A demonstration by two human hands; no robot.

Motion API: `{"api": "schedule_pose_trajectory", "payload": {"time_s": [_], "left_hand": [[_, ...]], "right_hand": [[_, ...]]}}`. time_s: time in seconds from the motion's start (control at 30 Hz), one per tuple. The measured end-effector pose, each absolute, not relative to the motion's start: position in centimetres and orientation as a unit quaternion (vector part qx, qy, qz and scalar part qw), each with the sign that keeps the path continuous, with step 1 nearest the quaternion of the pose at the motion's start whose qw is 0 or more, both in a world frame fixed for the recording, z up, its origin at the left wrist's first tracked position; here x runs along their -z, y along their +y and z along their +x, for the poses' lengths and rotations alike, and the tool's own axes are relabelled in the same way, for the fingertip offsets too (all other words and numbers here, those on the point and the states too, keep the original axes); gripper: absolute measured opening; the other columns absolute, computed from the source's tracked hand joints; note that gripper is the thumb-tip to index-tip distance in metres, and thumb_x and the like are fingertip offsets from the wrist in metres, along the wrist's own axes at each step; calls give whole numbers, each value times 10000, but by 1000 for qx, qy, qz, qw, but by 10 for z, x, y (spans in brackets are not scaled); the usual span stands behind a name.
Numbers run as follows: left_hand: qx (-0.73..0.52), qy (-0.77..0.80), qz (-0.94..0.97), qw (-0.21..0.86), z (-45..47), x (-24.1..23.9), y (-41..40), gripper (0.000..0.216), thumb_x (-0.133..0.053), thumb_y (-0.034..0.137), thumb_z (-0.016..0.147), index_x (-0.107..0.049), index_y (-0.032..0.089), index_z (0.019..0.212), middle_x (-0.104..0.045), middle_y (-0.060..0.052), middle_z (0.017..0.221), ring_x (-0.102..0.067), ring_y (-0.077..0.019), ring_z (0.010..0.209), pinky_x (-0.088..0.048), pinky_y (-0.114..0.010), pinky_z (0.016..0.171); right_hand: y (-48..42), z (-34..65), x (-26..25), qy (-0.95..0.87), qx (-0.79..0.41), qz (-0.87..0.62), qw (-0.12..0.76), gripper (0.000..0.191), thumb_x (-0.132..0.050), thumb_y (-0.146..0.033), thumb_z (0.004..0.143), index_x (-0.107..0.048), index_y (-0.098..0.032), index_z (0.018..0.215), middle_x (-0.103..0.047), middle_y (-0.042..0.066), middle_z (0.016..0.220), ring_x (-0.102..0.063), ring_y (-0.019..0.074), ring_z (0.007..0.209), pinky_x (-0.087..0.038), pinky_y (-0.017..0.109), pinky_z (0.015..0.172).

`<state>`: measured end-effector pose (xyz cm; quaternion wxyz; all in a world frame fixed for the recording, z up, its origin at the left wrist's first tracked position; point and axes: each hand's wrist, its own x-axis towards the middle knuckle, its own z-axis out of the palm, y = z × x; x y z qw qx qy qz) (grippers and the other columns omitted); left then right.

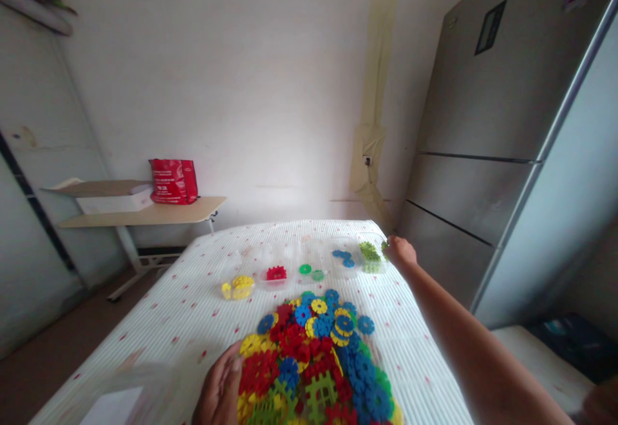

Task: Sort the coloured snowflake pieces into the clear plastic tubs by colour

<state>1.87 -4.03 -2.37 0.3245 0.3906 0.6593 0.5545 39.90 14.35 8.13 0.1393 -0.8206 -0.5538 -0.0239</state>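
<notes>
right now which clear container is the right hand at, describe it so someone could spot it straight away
On the table with the white ribbed cloth, a row of small clear containers sits beyond the pile of plastic interlocking discs. The right hand is at the rightmost container, by the table's far right corner. It alone holds light green pieces; its neighbour holds blue ones, and the others hold darker green, red and yellow.

Glossy plastic pieces [318,354] on ribbed cloth [193,309] — fridge [487,154] of brushed metal.
</notes>
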Motion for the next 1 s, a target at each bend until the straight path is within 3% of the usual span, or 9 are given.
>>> {"api": "schedule_pose_trajectory", "payload": {"time_s": [0.3, 0.53, 0.67, 0.8, 0.9, 1.0], "left_hand": [[-539, 668, 392, 331, 20, 22, -39, 597, -406, 639, 718, -569, 200, 1089, -594, -92, 1192, -504, -281, 1172, -332, -424, 1058], [-554, 660, 386, 328, 20, 24, -42, 559, -434, 613, 720, -580, 207, 1076, -604, -82, 1185, -523, -276, 1154, -374, -416, 1029], [-567, 650, 387, 327, 19, 29, -41, 524, -463, 580, 733, -578, 210, 1086, -621, -78, 1154, -544, -268, 1123, -382, -417, 1019], [-586, 635, 393, 315, 22, 29, -43, 487, -464, 535, 767, -582, 182, 1082, -626, -101, 1136, -561, -257, 1093, -411, -401, 984], [-596, 622, 403, 307, 24, 28, -44, 455, -449, 494, 805, -578, 171, 1098, -625, -113, 1136, -577, -238, 1068, -419, -381, 971], [-605, 617, 406, 299, 26, 27, -45, 420, -469, 466, 810, -587, 175, 1089, -629, -111, 1139, -590, -226, 1050, -437, -361, 947]], "right_hand": [[138, 399, -85, -564, 46, -810, 151, 249, -489, -260, 797, -654, -171, 960, -677, 131, 977, -641, 210, 841, -406, 244, 595], [116, 394, -94, -562, 84, -794, 216, 255, -424, -224, 807, -667, -185, 874, -692, 100, 900, -628, 187, 752, -333, 232, 541], [93, 383, -87, -600, 98, -751, 259, 276, -401, -254, 834, -665, -192, 889, -690, 74, 925, -615, 171, 751, -353, 230, 583], [63, 358, -72, -691, 53, -657, 295, 241, -435, -274, 821, -659, -186, 841, -684, 49, 868, -610, 150, 734, -405, 219, 666], [36, 330, -63, -767, -15, -545, 337, 245, -433, -324, 836, -637, -186, 835, -668, 53, 797, -600, 151, 671, -435, 238, 645], [8, 300, -58, -818, -90, -470, 318, 249, -407, -330, 874, -620, -201, 861, -651, 42, 772, -594, 146, 649, -446, 246, 615]]}}
